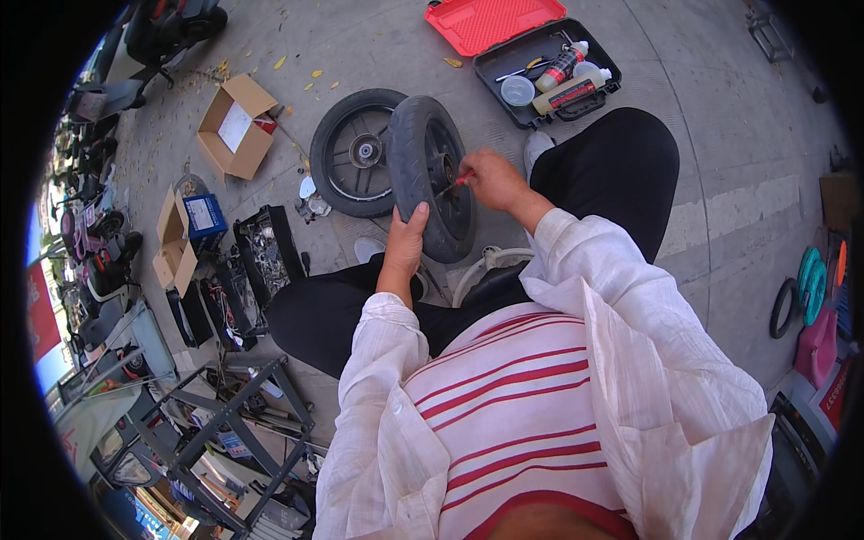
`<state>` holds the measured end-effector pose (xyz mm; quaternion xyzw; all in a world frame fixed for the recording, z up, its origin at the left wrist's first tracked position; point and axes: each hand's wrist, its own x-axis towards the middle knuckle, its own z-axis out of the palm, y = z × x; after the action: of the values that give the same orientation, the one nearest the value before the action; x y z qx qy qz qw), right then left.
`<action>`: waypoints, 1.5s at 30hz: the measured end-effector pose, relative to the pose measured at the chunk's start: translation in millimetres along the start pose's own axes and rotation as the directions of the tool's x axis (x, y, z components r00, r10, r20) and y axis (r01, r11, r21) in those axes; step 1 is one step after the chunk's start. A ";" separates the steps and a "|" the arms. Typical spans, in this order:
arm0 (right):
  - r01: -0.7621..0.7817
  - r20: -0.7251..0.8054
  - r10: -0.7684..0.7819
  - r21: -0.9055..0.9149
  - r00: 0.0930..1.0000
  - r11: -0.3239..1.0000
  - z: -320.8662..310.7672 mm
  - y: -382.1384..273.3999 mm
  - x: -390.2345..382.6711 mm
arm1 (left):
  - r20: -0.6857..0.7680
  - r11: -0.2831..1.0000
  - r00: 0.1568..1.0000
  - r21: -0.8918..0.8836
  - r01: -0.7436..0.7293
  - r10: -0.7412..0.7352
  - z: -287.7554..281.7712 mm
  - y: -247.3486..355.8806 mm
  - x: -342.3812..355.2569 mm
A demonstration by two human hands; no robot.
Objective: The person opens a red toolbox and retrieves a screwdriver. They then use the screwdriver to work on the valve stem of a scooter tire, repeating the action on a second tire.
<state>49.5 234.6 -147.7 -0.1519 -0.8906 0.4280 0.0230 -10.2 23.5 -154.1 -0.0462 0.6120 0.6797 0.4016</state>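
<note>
Head view, step in hand: apparently working at the hub side of a dark, spoked wheel with a black rubber tyre, using a slim tool with a red handle. Located in front of the torso, between the bent knees: set roughly on edge, tilted, with the hub side turned to the right. Overlapping in this view a second dark wheel, round and spoked, lying flat on the grey concrete ground; impossible to tell whether touching.

Next move: likely calls for bracing the tyre firmly against turning, keeping the tool in line with its point of work, and applying force gradually to avoid a slip. Impossible to confirm tip engagement at this size.

Hand pose: steadying the tyre's near left side in the grasp of the left hand, with thumb laid on the tread and fingers partly hidden. Grasping the red handle in the curled right hand, with forearm entering from the lower right and tool shaft directed left and slightly downward toward the hub area.
</note>
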 end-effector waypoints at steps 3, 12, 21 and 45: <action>0.013 -0.005 -0.013 0.007 1.000 1.000 3.2 2.8 0.3 | -0.002 1.000 1.000 -0.003 0.005 -0.005 0.4 0.1 0.0; 0.071 0.026 -0.072 0.025 0.997 0.997 0.8 -0.2 2.7 | -0.001 1.000 1.000 0.000 -0.002 0.002 0.7 0.0 -0.7; 0.137 0.047 -0.139 0.037 0.989 0.990 1.2 3.3 6.0 | 0.004 1.000 1.000 0.003 0.001 -0.001 0.3 -0.3 -0.6; -0.032 0.079 0.011 0.278 0.997 0.960 11.6 22.4 19.5 | 0.007 1.000 1.000 0.030 -0.001 0.001 4.3 2.8 -3.8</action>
<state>34.6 244.7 -174.1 -0.1402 -0.8200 0.5549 0.0055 -7.5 25.6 -148.6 -0.0374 0.6208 0.6709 0.4039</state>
